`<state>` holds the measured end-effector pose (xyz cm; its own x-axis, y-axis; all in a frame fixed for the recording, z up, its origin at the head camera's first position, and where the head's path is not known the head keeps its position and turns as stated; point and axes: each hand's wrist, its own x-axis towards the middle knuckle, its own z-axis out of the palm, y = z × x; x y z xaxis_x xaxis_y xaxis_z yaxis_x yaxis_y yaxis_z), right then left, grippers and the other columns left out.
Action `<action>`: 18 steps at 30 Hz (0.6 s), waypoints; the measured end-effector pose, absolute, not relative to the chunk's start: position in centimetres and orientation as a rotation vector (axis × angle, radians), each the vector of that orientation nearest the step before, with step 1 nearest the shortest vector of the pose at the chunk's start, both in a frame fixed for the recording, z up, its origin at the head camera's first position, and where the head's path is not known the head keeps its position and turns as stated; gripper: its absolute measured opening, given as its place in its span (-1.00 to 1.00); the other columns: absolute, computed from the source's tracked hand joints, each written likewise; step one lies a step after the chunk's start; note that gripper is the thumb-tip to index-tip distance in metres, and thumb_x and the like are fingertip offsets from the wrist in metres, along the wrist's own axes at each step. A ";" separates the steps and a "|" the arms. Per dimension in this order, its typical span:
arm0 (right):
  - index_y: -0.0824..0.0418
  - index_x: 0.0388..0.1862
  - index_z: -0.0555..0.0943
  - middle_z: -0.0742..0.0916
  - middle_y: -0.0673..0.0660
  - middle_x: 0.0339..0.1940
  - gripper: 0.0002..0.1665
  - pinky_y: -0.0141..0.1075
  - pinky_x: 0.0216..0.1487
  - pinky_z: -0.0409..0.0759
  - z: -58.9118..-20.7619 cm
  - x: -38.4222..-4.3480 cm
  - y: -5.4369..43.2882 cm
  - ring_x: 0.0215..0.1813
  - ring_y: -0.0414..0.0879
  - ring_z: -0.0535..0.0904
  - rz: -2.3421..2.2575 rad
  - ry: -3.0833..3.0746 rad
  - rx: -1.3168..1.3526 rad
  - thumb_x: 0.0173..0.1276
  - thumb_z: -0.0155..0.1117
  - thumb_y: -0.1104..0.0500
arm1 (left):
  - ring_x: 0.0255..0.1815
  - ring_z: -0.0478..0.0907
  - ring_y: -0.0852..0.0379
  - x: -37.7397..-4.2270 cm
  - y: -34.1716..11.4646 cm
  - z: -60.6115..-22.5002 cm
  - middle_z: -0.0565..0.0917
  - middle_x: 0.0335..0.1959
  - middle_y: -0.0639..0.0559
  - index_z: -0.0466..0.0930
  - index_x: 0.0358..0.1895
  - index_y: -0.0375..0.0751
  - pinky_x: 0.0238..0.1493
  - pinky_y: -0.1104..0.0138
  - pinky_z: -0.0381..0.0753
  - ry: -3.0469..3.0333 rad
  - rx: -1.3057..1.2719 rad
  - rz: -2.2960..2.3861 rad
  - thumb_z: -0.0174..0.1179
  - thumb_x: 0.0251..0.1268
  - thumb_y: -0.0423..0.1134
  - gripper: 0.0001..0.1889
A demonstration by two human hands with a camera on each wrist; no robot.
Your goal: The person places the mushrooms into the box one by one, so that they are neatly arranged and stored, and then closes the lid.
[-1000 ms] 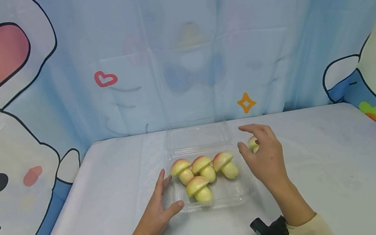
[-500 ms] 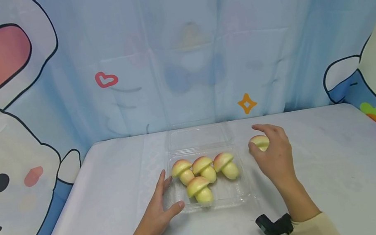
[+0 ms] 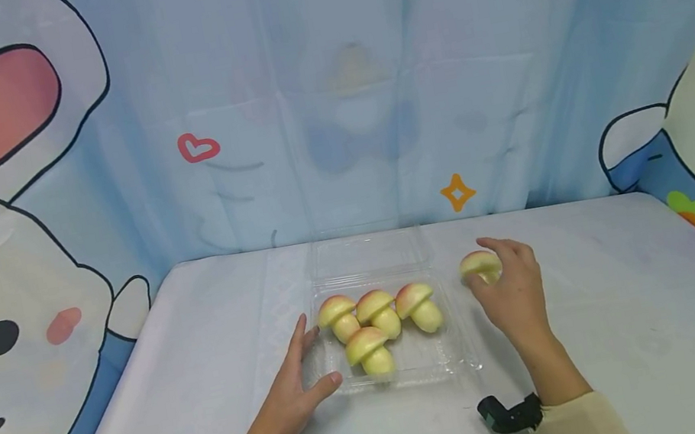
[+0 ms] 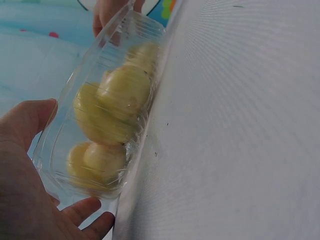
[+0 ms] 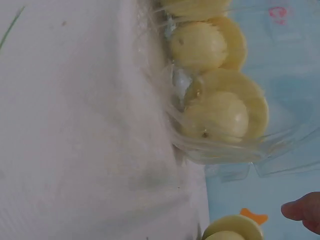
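A clear plastic clamshell box point(image 3: 417, 356) stands on the table with its lid folded back. Several mushroom-shaped pieces point(image 3: 418, 308), yellow with reddish cap tops, lie in its tray. My left hand point(image 3: 287, 398) rests at the box's left front corner, thumb and fingers spread; in the left wrist view the thumb is right at the rim. Right of the box is another such mushroom point(image 3: 483, 265). My right hand point(image 3: 515, 288) is around it with thumb and index finger apart; in the right wrist view a gap shows between a fingertip point(image 5: 297, 209) and this mushroom point(image 5: 230, 231).
The raised lid point(image 3: 368, 252) lies behind the tray. A white cloth point(image 3: 633, 291) covers the table, and a blue cartoon curtain point(image 3: 333, 56) hangs behind its far edge. A black wrist camera point(image 3: 511, 415) sits at the right sleeve.
My right hand has moved right from beside the box to the loose mushroom and lowered its fingers around it. The left hand and the box stay in place.
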<state>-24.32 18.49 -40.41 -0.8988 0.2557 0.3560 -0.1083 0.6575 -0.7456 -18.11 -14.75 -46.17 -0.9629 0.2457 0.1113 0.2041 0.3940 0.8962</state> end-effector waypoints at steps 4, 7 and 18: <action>0.32 0.44 0.46 0.38 0.52 0.44 -0.31 0.29 0.47 0.26 -41.0 -24.5 19.0 0.50 0.43 0.27 1.154 -2.462 -0.133 0.31 0.32 0.33 | 0.71 -0.05 -0.27 -18.2 -14.7 -46.3 0.19 0.66 -0.22 -0.27 0.72 -0.05 0.59 -0.34 -0.17 2.584 0.399 1.663 0.28 0.39 -0.06 0.04; 0.32 0.47 0.42 0.36 0.53 0.45 -0.28 0.31 0.45 0.28 -41.3 -24.7 19.2 0.50 0.45 0.26 1.164 -2.493 -0.153 0.30 0.29 0.32 | 0.71 -0.04 -0.24 -18.2 -14.7 -46.3 0.19 0.66 -0.20 -0.28 0.72 -0.03 0.60 -0.32 -0.17 2.581 0.390 1.665 0.28 0.38 -0.06 0.05; 0.34 0.49 0.39 0.33 0.54 0.46 -0.26 0.30 0.32 0.39 -42.4 -25.3 19.6 0.47 0.46 0.30 1.161 -2.560 -0.207 0.31 0.29 0.31 | 0.71 -0.03 -0.26 -18.2 -14.8 -46.3 0.20 0.65 -0.21 -0.27 0.72 -0.07 0.60 -0.33 -0.15 2.601 0.419 1.644 0.27 0.40 -0.06 0.03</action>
